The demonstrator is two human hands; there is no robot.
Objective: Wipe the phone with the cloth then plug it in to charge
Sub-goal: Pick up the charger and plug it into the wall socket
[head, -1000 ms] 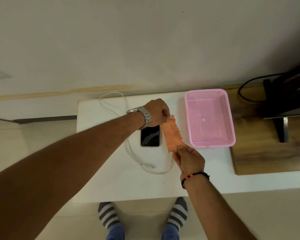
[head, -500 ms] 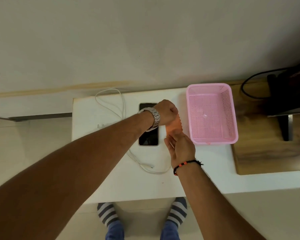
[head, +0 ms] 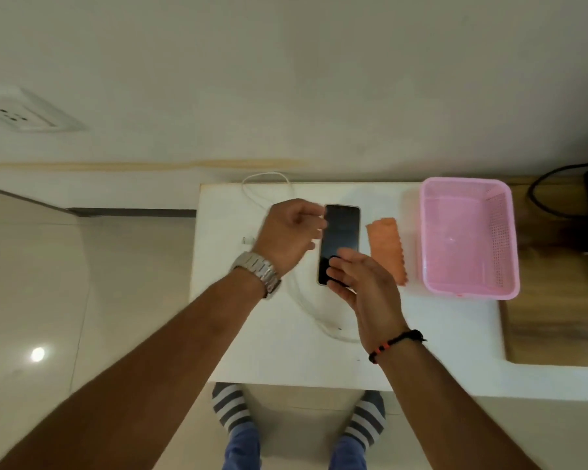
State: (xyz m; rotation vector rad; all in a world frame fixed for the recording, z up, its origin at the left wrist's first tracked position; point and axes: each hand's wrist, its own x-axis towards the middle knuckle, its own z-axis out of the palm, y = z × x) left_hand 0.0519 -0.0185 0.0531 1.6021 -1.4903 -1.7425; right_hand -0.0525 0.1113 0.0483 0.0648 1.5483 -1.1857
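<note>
- Orange cloth now lies flat on white table, let go, btwn phone & pink basket.
- Phone lies screen-up; both hands moved over it.
- L hand loose, empty; R hand open, fingers on phone's near end.
- Basket holds nothing.

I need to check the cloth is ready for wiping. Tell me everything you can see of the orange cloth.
The orange cloth is a small, soft-looking fabric piece, folded into a narrow strip with a zigzag edge along its right side. It lies flat on the white table, running lengthwise away from the person, between the dark-screened phone and the pink plastic basket, apart from both. Neither hand holds it; the right hand covers its near left corner from view.
</note>
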